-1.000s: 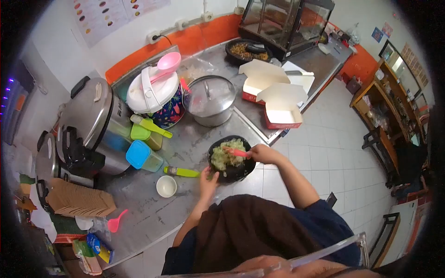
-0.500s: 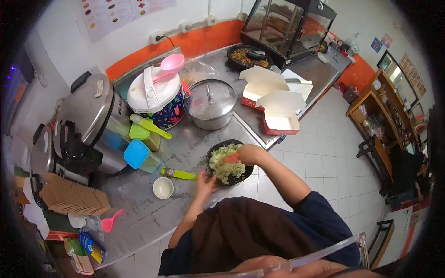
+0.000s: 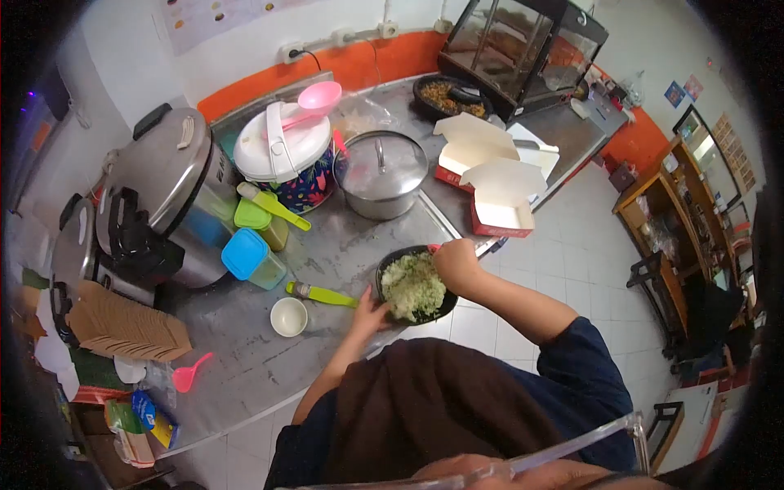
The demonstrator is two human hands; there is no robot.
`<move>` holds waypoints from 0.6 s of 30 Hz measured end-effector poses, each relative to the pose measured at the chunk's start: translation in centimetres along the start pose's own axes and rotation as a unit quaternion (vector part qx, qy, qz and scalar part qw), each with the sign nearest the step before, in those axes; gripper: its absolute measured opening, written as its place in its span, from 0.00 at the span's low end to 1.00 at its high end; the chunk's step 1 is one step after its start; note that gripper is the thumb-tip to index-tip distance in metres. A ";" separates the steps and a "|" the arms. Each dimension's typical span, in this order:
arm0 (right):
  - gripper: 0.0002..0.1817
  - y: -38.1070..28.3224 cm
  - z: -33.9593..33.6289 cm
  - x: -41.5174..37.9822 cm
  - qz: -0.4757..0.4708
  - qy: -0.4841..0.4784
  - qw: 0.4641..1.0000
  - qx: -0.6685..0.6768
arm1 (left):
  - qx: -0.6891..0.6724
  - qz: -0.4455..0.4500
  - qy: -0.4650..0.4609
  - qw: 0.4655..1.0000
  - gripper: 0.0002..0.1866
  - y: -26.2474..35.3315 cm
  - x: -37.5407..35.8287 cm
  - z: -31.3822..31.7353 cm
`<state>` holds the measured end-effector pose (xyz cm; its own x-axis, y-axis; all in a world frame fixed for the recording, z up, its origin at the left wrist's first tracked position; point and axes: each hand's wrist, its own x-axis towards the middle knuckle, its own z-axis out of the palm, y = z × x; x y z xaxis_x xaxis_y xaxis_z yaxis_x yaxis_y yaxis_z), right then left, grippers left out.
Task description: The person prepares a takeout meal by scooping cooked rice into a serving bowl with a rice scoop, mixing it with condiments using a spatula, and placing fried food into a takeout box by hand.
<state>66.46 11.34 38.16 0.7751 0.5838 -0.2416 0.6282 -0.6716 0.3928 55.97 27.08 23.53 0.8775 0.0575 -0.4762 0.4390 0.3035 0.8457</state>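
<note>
A black bowl full of pale green rice stands at the front edge of the steel counter. My left hand steadies the bowl's near-left rim. My right hand is closed on a pink spoon at the bowl's right side, its tip just showing above my fist. A green-handled utensil lies on the counter just left of the bowl.
A small white cup, blue-lidded and green-lidded containers, a lidded steel pot, rice cookers and open takeaway boxes crowd the counter. A glass display case stands at the back right. Tiled floor lies to the right.
My right hand has swung the spoon from over the rice to the bowl's right rim. My left hand stays at the near rim. The view shifted slightly.
</note>
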 end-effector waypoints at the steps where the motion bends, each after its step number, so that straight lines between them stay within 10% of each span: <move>1: 0.06 -0.7 0.4 -0.4 -0.008 0.027 0.999 0.029 | 0.002 -0.008 -0.001 1.000 0.36 -0.3 0.1 0.1; 5: 0.07 -4.4 7.4 1.3 0.018 0.174 0.982 0.066 | -0.019 0.012 -0.001 1.000 0.30 -0.3 0.4 0.4; 14: 0.15 -3.0 4.9 -5.1 -0.114 0.061 0.980 0.150 | -0.066 0.009 0.063 0.996 0.28 0.7 -0.3 1.3; 18: 0.10 0.2 4.0 -4.2 0.037 0.119 0.979 0.160 | -0.045 -0.005 0.072 0.996 0.28 1.2 -0.7 1.6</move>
<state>63.64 6.91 35.72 0.8057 0.5923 0.0046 0.5893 -0.8024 0.0940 56.23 25.90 25.30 0.8337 0.1886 -0.5189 0.4219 0.3886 0.8191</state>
